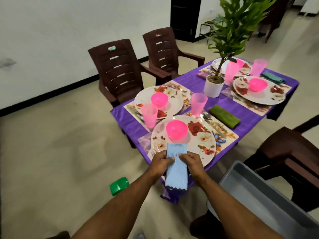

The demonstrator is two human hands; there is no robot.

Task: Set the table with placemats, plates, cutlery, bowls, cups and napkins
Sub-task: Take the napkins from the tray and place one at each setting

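A light blue folded napkin (177, 171) hangs over the near edge of the floral plate (203, 150), pinched on one side by my left hand (161, 163) and on the other by my right hand (190, 162). That plate carries a pink bowl (177, 129) and lies on a floral placemat (227, 135) with a spoon (206, 116) and other cutlery to its right. A green napkin (224, 116) lies beyond the cutlery. Pink cups (149, 115) (198, 104) stand near the two closest plates. The table has a purple cloth (245, 107).
A potted plant (214, 86) in a white pot stands mid-table. Two more set places are at the far end. Brown plastic chairs (119, 71) stand left and right. A grey bin (269, 197) is by my right arm. A green object (119, 186) lies on the floor.
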